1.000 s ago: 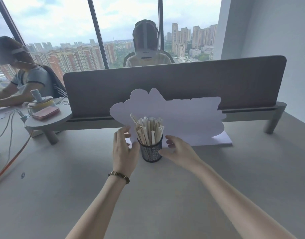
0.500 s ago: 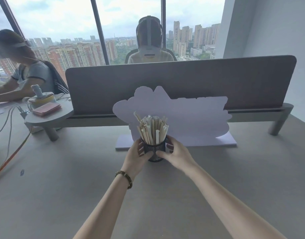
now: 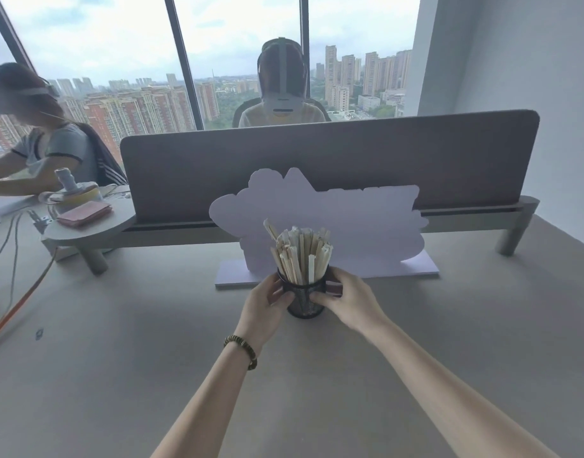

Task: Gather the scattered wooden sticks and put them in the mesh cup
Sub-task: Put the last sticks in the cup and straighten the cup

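A black mesh cup (image 3: 304, 300) stands upright on the grey desk, packed with several pale wooden sticks (image 3: 300, 251) that fan out above its rim. My left hand (image 3: 262, 304), with a beaded bracelet on the wrist, wraps the cup's left side. My right hand (image 3: 345, 300) wraps its right side, fingers curled around the wall. Both hands grip the cup. I see no loose sticks on the desk.
A pale cut-out sign (image 3: 320, 223) on a flat base stands just behind the cup. Behind it runs a grey divider panel (image 3: 330, 160) on a raised shelf (image 3: 475, 219). A round shelf end (image 3: 89, 223) with small items sits at left; cables (image 3: 23, 292) trail there. Two people sit beyond.
My hands went from hovering open beside the cup to closing around it on both sides. The cup now stands a little nearer to me, away from the sign.
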Motion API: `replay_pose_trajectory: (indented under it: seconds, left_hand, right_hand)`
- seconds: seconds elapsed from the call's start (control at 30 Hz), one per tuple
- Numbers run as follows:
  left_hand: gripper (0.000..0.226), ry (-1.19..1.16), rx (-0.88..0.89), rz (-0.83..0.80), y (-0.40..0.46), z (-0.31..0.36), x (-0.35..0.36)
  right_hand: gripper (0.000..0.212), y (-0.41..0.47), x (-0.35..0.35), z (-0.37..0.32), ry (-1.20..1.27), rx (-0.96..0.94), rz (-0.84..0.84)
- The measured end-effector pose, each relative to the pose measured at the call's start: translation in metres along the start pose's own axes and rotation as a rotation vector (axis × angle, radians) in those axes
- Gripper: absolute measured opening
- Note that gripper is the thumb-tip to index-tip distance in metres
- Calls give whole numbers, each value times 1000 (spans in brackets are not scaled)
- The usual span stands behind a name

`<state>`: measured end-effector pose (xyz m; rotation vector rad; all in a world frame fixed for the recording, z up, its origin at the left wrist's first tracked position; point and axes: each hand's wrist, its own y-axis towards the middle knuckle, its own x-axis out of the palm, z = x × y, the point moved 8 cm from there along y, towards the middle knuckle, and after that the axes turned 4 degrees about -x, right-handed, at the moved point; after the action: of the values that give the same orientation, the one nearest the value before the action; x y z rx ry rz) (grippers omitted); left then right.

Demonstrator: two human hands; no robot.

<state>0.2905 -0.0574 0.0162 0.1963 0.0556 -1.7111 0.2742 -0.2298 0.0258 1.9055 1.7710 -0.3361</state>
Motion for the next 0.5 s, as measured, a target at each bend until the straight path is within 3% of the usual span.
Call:
replay_pose_trajectory:
  seconds: [0.5]
  left_hand:
    - [44,-4,16,-199,-32,40,153]
  right_hand:
    - [41,-78,-136,57,53,38,141]
